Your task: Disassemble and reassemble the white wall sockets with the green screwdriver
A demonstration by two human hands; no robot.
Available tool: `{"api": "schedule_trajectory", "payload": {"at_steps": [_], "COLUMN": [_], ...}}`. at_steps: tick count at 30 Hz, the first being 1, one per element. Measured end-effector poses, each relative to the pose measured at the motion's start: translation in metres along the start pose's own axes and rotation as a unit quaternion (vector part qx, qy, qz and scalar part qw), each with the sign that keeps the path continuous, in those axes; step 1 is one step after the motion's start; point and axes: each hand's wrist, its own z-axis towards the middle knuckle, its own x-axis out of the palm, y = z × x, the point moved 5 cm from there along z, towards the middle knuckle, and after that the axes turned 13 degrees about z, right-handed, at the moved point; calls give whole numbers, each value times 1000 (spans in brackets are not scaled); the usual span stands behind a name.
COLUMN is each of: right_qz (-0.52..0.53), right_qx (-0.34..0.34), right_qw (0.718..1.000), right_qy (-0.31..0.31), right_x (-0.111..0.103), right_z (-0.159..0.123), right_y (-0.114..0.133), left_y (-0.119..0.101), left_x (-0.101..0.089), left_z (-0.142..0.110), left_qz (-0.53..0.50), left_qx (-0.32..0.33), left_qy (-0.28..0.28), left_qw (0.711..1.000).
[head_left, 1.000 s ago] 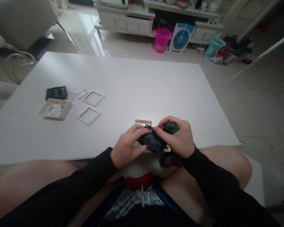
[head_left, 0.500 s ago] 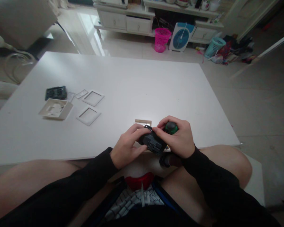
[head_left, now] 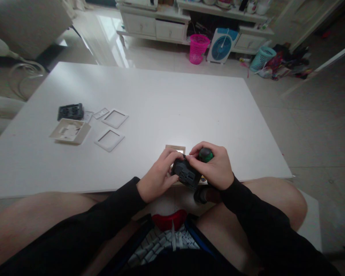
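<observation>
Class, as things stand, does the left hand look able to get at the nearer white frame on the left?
Probably yes: no object shows between the left hand and the frame, though the hand would likely have to release the dark block first.

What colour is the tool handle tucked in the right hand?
The handle is green and near-black; it shows best in the head view, the only one.

Hands [head_left: 157, 175] hold a dark block [head_left: 186, 175] and green handle [head_left: 206, 155].
</observation>
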Motion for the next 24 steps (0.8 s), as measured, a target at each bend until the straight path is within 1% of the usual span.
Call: {"api": "schedule_trajectory", "payload": {"at_steps": [3,6,9,11,13,15,18,21,24], "right_qz": [26,61,89,107,131,157,198,240,269], "right_qx": [19,28,33,45,63,79,105,137,153], "right_qw": [999,998,995,993,989,983,971,957,947], "right_qy": [10,6,-11,-28,-43,-57,-80,-85,-88], "right_x": [2,2,0,-1,-3,-5,-6,-5,-3], "right_z": [1,3,5,7,8,9,10,11,11], "right_y": [-3,-2,-3,-6,-13,-21,-32,-39,-40], "left_y": [4,10,15,19,23,27,32,34,33], "left_x": [-1,-3,-9,-12,-11,-7,-1,-1,-2], "left_z": [2,4,5,5,5,6,6,6,6], "left_qz": [-14,-39,-75,-121,-187,-263,-366,-426,-456], "left_qx": [-8,-26,-62,-99,-138,-172,-217,-239,-243], "left_qy": [3,2,-36,-63,-61,-31,15,15,7], "left_qw": [1000,999,995,986,971,949,905,872,856]}}
